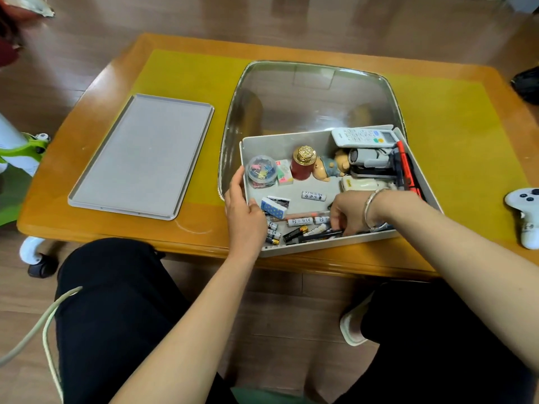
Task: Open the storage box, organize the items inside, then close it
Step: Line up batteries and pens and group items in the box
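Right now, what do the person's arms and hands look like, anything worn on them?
Both forearms are bare, with no sleeves in view and no gloves. The right hand has a thin silver bangle around its wrist. The left hand shows no ring, watch or band that I can make out. Nails are too small to judge.

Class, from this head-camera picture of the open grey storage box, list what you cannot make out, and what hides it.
- Head view: right hand fingertips, and whether they grip a battery, hidden by the hand's back.
- Head view: print on the small white batteries, too small.
- Head view: white game controller, cut off by the right edge.
- Head view: near inside wall of the grey storage box, hidden by its rim.
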### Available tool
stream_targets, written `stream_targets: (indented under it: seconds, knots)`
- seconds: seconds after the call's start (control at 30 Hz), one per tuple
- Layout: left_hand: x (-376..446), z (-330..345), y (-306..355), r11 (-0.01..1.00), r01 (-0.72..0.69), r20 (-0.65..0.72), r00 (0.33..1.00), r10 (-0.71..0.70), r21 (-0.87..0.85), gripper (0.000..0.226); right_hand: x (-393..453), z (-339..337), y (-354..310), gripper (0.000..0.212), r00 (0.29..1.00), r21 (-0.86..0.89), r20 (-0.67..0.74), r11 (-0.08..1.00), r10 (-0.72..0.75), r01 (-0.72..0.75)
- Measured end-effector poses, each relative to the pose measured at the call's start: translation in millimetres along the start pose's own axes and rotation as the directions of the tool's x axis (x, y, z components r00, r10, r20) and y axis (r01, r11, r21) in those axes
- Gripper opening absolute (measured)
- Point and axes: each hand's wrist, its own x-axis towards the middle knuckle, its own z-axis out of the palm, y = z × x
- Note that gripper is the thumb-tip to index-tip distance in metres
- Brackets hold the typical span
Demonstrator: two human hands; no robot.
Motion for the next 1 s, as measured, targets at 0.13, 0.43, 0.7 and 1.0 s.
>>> stream_targets:
  seconds: [0.13,0.43,0.7,1.0]
  knots:
    - [-0.5,-0.4,1.5,1.0,-0.004,0.001,1.0,0.004,0.008,0.067,13.9,5.8,-10.9,0.01,0.994,-0.147,-0.099,0.989,-0.038,0.023]
    - [-0.6,-1.0,1.6,1.0,-0.015,0.0,1.0,0.015,0.024,0.067,-15.1,-20.3,15.9,0.021,0.981,0.058,-0.19,0.998,0.044,-0.034]
    - [-2.5,-1.7,5.6,1.0,-0.002,0.008,1.0,0.002,0.003,0.067,-8.0,-7.1,14.2,0.014,0.999,0.033,-0.035,0.999,0.036,-0.035]
    - [-1.6,-1.4,4.1,1.0,-0.01,0.012,1.0,0.01,0.004,0.066,-0.4,-9.3,-4.1,0.009,0.999,-0.048,0.036,0.999,-0.011,0.013]
